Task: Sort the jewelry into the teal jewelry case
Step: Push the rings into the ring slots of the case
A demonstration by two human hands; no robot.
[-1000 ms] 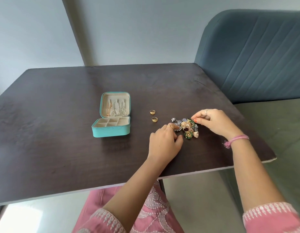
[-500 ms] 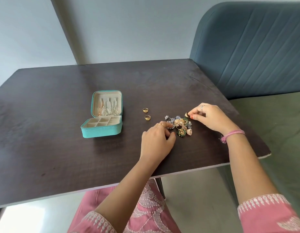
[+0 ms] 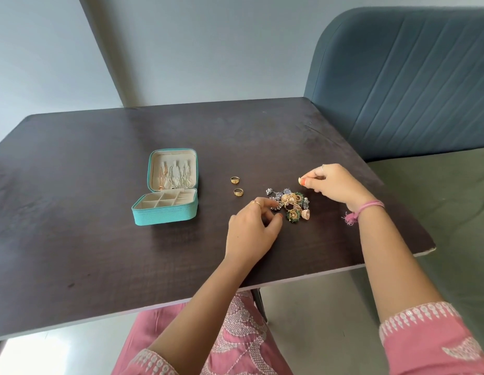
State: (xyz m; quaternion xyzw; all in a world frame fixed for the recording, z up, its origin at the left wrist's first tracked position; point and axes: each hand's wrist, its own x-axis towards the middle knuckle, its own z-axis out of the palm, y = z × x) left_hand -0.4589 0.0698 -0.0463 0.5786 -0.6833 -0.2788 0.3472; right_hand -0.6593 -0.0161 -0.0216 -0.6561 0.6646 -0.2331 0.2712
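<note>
One small gold piece (image 3: 300,180) sits pinched in the right hand (image 3: 333,183); the teal jewelry case (image 3: 167,194) lies far leftward, nearer the loosely curled, empty left hand (image 3: 252,229).

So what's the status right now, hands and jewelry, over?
Right hand pinching a small gold piece just off the jewelry pile. Left hand at pile's edge, grip unclear. Teal jewelry case open, two gold rings between. Nothing blocking.

soft daylight; faint shadows; wide-angle edge bending; sharp focus
</note>
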